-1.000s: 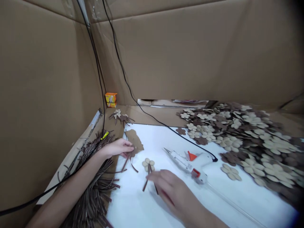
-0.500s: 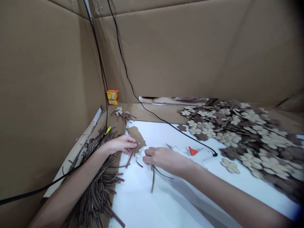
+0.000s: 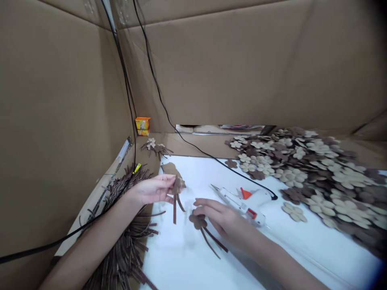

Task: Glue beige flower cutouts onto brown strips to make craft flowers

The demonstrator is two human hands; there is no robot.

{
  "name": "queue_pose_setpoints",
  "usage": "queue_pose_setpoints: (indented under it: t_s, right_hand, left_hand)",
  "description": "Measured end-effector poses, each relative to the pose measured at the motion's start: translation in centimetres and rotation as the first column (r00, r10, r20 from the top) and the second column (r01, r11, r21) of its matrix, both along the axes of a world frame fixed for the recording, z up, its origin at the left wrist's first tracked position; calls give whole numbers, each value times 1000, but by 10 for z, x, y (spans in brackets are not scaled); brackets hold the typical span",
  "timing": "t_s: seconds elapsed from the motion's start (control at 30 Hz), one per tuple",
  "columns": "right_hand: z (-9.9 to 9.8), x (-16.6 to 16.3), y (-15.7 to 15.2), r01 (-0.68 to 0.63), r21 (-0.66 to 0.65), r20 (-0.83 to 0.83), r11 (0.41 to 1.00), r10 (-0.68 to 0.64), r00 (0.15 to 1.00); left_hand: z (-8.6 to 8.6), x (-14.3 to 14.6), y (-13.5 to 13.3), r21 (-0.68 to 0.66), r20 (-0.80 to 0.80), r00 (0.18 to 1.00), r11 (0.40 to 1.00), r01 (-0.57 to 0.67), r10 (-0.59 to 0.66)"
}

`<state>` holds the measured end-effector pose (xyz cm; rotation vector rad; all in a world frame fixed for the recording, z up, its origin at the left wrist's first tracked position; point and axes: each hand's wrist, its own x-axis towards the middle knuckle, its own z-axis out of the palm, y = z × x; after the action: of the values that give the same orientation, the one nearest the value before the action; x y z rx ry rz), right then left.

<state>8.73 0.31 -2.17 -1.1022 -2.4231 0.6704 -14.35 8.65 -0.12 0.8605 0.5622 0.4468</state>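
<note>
My left hand (image 3: 155, 189) pinches a small brown flower cutout (image 3: 177, 186) between thumb and fingers. Two thin brown strips hang from that flower. Behind it, an irregular brown scrap (image 3: 170, 169) lies on the white board (image 3: 172, 257). My right hand (image 3: 216, 215) has its fingers stretched out and apart, with the fingertips at the upper edge of another brown flower with two strips (image 3: 198, 222). Beyond my right hand, a white glue gun (image 3: 238, 203) with a red trigger lies on the board.
Beige and brown flower cutouts (image 3: 302, 161) are heaped at the right. Dark brown strips (image 3: 127, 237) pile up under my left forearm. A small orange box (image 3: 142, 126) stands in the corner of the cardboard walls (image 3: 226, 72). A black cable (image 3: 199, 148) crosses to the glue gun.
My right hand has moved right and toward me, its fingers spreading, and a flower with strips now shows below them. My left hand has turned its flower so the strips hang down.
</note>
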Motion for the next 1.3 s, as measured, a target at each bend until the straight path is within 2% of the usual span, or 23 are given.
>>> queue_pose_setpoints:
  t_s: [0.1, 0.2, 0.27, 0.4, 0.57, 0.77, 0.97, 1.03, 1.13, 1.2, 1.23, 1.3]
  right_hand:
    - [-6, 4, -7, -33, 28, -18, 999, 34, 999]
    - [-9, 8, -9, -53, 25, -7, 998, 53, 999]
    - [-9, 10, -8, -47, 15, -9, 999, 47, 999]
    - [-9, 11, -6, -63, 5, -20, 998, 63, 998]
    - [-19, 10, -6, -100, 45, -55, 994, 103, 993]
    - [-25, 11, -5, -99, 26, -20, 995, 100, 995]
    - [-21, 11, -6, -77, -36, -68, 996, 74, 995]
    - [-15, 7, -8, -40, -78, -152, 996, 28, 988]
    - [-2, -5, -10, 96, -248, -339, 964, -180, 923]
    - [8, -16, -6, 112, -458, -429, 882, -330, 841]
    - [13, -22, -4, 68, -558, -463, 827, -378, 802]
    - [22, -33, 4, -30, -666, -511, 745, -427, 746]
  left_hand:
    - [11, 5, -9, -92, 222, 974, 995, -30, 50]
    - [21, 12, -20, -229, 460, 869, 970, -82, 182]
    - [24, 15, -25, -274, 524, 811, 953, -129, 260]
    - [26, 21, -32, -338, 537, 767, 923, -185, 351]
    - [22, 27, -36, -420, 530, 712, 872, -251, 460]
    - [11, 33, -34, -447, 555, 675, 858, -251, 486]
    - [5, 35, -33, -381, 531, 726, 889, -256, 437]
    - [4, 35, -35, -360, 513, 751, 898, -251, 416]
    - [3, 35, -39, -305, 490, 785, 918, -252, 379]
    - [1, 35, -40, -252, 474, 809, 934, -253, 347]
    - [0, 35, -41, -223, 467, 820, 941, -253, 331]
    - [-1, 35, -42, -164, 445, 839, 950, -265, 312]
